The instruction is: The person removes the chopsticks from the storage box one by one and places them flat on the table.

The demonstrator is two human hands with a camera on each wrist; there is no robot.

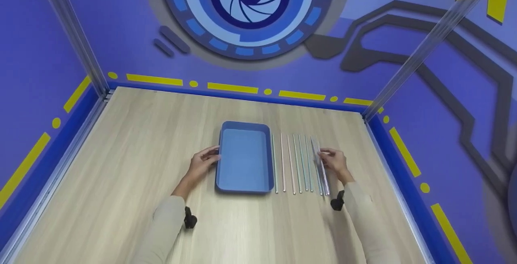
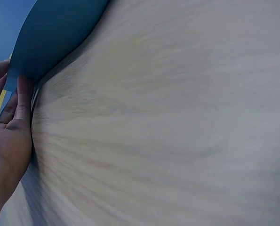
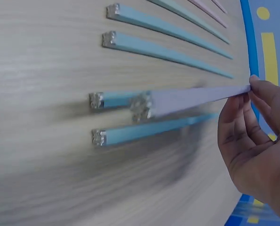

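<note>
In the head view, my left hand (image 1: 202, 163) holds the left side of a blue rectangular tray (image 1: 244, 161). Its thumb lies against the tray's outer wall (image 2: 60, 37) in the left wrist view, with fingers at the rim. My right hand (image 1: 334, 162) pinches a pale purple chopstick (image 3: 196, 100) between thumb and fingers near one end. This chopstick slants just above the table, its silver-decorated end pointing away from the hand. Beneath it lie blue chopsticks (image 3: 149, 129), one partly hidden by it.
Several more chopsticks, among them a pink one (image 1: 282, 163) and a green one (image 1: 275, 163), lie roughly parallel between the tray and my right hand. The wooden table (image 1: 161, 126) is bounded by blue-purple walls (image 1: 226, 66) at the back and sides.
</note>
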